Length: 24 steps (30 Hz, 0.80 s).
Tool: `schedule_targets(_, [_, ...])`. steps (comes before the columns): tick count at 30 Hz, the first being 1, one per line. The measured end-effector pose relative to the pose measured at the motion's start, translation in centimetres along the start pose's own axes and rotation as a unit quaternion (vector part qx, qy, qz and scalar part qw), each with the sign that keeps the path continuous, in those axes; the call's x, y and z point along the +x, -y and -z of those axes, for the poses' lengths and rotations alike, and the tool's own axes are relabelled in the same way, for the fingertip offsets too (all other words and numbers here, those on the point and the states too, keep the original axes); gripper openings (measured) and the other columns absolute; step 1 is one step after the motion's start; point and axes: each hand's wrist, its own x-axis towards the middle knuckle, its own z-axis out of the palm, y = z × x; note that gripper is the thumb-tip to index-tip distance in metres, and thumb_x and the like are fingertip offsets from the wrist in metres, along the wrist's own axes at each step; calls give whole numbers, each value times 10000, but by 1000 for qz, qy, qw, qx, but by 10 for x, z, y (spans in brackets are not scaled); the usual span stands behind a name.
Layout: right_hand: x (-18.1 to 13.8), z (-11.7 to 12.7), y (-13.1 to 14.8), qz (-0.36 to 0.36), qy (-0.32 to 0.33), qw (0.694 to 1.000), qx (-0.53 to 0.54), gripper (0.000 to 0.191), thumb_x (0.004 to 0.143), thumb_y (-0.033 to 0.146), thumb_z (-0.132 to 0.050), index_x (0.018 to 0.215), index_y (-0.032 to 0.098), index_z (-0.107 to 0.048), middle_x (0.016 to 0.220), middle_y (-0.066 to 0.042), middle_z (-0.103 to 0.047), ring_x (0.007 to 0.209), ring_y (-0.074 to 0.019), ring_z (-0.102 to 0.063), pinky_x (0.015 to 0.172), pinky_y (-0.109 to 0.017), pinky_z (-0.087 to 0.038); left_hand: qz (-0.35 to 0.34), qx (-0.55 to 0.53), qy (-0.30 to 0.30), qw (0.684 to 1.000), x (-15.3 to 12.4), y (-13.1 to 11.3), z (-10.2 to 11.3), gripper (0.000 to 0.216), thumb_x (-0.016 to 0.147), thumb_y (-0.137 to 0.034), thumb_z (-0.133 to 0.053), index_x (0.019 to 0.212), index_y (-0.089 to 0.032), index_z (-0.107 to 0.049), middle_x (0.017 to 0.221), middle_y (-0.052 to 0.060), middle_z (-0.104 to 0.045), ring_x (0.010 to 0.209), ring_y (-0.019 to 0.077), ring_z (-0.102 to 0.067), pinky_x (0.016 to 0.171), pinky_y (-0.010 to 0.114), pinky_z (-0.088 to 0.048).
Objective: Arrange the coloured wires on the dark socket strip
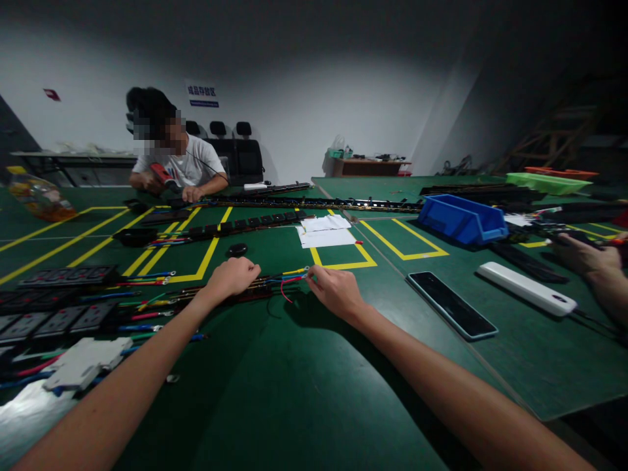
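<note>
My left hand [231, 277] is closed over a bundle of wires [269, 281] lying low over the green table. My right hand [337, 292] pinches the bundle's right end, where yellow, blue and red wires finish in ring terminals [306, 270]. A thin red wire [286, 292] curls loose just below that end. Beyond my left hand lies a small round black object [237, 249]. To the left are black socket strips [63, 320] with coloured wires and ring terminals at their ends.
A phone [451, 305], a white bar-shaped device [527, 288] and a blue bin [461, 219] stand right. White papers [326, 231] lie ahead. Across the green table [314, 379] a person [179, 157] holds a red power tool [163, 175]. Another person's hand [589, 255] reaches in at right.
</note>
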Motion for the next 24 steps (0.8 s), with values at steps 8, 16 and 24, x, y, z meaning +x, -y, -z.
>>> schedule_targets(8, [0, -5, 2, -32, -23, 999, -7, 178, 980, 341, -571, 943, 218, -694, 697, -4, -727, 632, -154, -652, 575, -277, -256, 6, 25, -1, 1000, 0, -2, 1, 515, 937, -496, -327, 708, -213, -692, 869, 142, -750, 818, 308, -703, 719, 361, -480])
schedule_targets(16, [-1, -13, 0, -69, -64, 992, 79, 158, 946, 344, -649, 1017, 223, -722, 617, 32, -638, 550, -136, -564, 571, -261, -263, 2, 20, 4, 1000, -1, -3, 2, 527, 943, -500, -321, 644, -214, -648, 784, 114, -731, 725, 269, -680, 677, 342, -464])
schedule_targets(24, [0, -17, -1, -66, -82, 976, 191, 227, 953, 286, -572, 1001, 175, -764, 572, 38, -540, 509, -120, -475, 569, -254, -302, 1, 9, 5, 1000, 0, -1, 1, 533, 949, -522, -320, 645, -209, -625, 749, 96, -713, 680, 236, -652, 634, 320, -431])
